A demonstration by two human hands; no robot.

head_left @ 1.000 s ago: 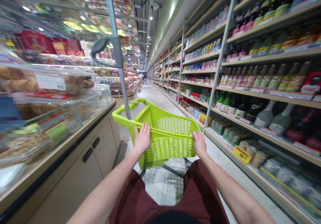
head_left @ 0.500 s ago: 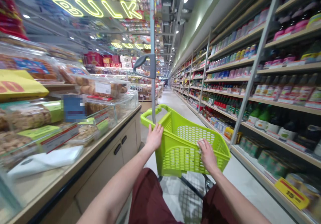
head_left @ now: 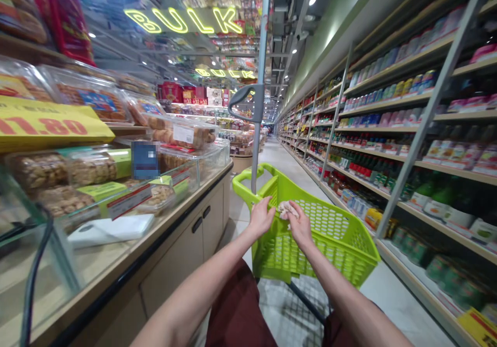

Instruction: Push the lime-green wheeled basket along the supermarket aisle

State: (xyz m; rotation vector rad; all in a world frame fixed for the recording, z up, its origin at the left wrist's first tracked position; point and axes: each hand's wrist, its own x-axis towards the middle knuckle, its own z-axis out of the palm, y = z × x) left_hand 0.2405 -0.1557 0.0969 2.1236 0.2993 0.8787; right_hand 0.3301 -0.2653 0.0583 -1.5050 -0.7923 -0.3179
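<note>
A lime-green shopping cart with a perforated basket stands right in front of my knees. My left hand lies on the near rim by the handle end, fingers curled over the edge. Pinched in my right hand is a crumpled whitish wipe, held just above the same rim. The two hands are a short gap apart. From the handle end rises a grey pole with a dark grey hook-like clip.
Along the left runs a glass-edged counter with packaged snacks and a white folded bag or sheet. Tall shelves of bottles and cans line the right. Between them, a pale floor aisle stretches away.
My right hand has moved left along the rim, bringing the wipe close to my left hand. The view has turned a little left, so everything sits further right.
</note>
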